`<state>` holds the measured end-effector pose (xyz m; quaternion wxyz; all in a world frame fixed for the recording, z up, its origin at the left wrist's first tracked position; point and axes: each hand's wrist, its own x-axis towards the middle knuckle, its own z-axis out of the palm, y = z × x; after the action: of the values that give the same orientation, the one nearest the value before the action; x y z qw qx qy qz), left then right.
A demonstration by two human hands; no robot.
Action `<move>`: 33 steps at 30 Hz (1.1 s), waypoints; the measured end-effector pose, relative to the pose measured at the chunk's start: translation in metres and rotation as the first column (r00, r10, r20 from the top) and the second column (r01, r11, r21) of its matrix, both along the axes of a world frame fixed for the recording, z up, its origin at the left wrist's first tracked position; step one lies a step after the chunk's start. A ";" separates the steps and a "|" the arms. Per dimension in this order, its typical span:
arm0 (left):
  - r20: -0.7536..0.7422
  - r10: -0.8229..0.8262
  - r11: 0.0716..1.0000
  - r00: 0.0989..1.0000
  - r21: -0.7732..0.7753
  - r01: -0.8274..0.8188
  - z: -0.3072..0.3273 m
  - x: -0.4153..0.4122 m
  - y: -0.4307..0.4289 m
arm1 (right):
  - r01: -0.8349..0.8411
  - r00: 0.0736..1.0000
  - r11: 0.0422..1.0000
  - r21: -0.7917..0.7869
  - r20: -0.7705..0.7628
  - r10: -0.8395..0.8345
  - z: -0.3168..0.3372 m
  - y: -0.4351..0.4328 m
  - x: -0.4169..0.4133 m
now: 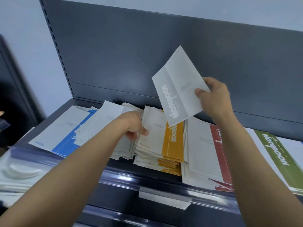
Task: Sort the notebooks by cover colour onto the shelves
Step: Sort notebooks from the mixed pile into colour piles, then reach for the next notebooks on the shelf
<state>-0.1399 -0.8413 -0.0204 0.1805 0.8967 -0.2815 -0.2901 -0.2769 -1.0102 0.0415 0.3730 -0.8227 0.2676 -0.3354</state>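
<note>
**A:** Dark grey metal shelf with a tall back panel, pale blue wall behind. What's laid out on it?

**B:** Five lots in a row. From the left there is a blue pile, a loose grey pile, a yellow stack, a red pile and a green pile at the far right. Neighbouring piles touch or overlap at the edges.

**A:** And the one being sorted?

**B:** A grey notebook, up in the air in front of the panel and tilted, with its lower corner over the yellow stack. The right hand pinches it at the right edge, thumb on the cover and fingers behind.

**A:** Left hand?

**B:** The left hand is down at the seam between the grey pile and the yellow stack. Its fingers are curled and the thumb lies on a white cover. I cannot tell whether it actually grips a notebook or only steadies the edges.

**A:** So which step is this?

**B:** I'd judge it to be mid-placement: one book picked, colour read, not yet put down. Much of the sorting looks done, since each pile shows one colour on top.

**A:** Next move?

**B:** The grey pile is its match. So it needs carrying left, past the yellow stack, laying flat and letting go. That pile is fanned and untidy, so the book should be squared against the others or it may slide toward the blue one. The left hand also sits right at that pile's edge and may have to shift.
</note>
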 end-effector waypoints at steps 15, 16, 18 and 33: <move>0.495 0.424 0.882 0.758 -0.414 -0.224 0.083 0.022 0.137 | -0.325 0.943 0.945 -0.046 -0.090 0.320 0.023 0.090 0.081; 0.494 0.435 0.877 0.753 -0.424 -0.228 0.086 0.025 0.150 | -0.361 0.929 0.930 -0.064 -0.115 0.353 0.024 0.100 0.091; 0.481 0.446 0.870 0.755 -0.433 -0.238 0.090 0.031 0.176 | -0.435 0.895 0.891 -0.129 -0.168 0.413 0.026 0.123 0.112; 0.493 0.230 0.929 0.839 -0.369 -0.038 0.096 0.076 0.255 | -0.631 0.468 0.619 -0.468 -0.866 -0.178 0.060 0.212 0.222</move>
<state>-0.0636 -0.5859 0.0757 0.2703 0.9136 -0.3019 0.0345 -0.0551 -0.7987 0.1012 -0.1381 -0.9775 0.1241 0.1001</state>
